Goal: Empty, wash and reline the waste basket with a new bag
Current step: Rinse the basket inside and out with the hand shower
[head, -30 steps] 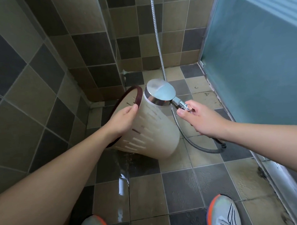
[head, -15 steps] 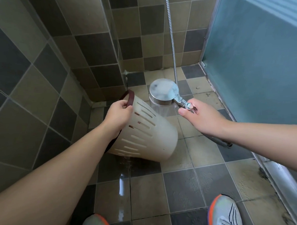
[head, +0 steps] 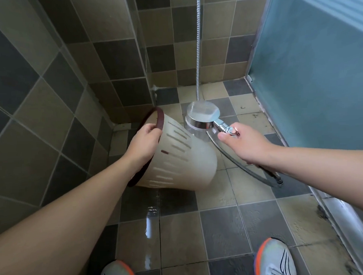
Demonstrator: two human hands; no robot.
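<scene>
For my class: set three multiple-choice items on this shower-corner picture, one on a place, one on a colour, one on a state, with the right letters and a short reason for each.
1. Where is the left hand?
A. on the basket's rim
B. on the hose
C. on the door

2. What colour is the rim band of the waste basket?
A. blue
B. dark red
C. green

3. How is the basket held?
A. upright on the floor
B. tipped on its side, off the floor
C. mouth straight down

Key: 1 A, its fingers curl over the rim. 2 B, a dark red band circles the cream body. 3 B, the mouth faces the left wall while the right hand holds the shower head beside it.
</scene>
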